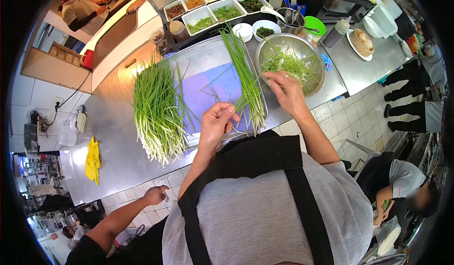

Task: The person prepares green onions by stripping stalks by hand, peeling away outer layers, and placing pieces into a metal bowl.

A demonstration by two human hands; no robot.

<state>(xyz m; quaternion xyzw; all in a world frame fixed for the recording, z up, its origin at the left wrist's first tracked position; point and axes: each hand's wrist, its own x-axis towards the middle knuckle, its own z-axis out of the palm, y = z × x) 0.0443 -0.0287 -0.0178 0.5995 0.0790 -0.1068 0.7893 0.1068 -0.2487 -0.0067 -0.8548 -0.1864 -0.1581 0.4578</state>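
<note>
My left hand (219, 121) is closed in a pinch on a green stalk above the blue-purple cloth (208, 87) in a metal tray (198, 57). My right hand (285, 91) has thumb and forefinger pressed together near the front left rim of a metal colander (323, 78); whatever lies between them is too small to name. Loose green trimmings (291, 66) fill part of the colander. Between my hands, a narrow bunch of green stalks (246, 83) lies along the tray's right side. A larger bunch with white ends (158, 109) rests at the left.
Containers of chopped ingredients (227, 13) line the back. A yellow cloth (93, 161) lies at the left, and a squeeze bottle (337, 32) stands right of the colander. Another person's arm (137, 210) reaches in at lower left. A co-worker (402, 184) is at the right.
</note>
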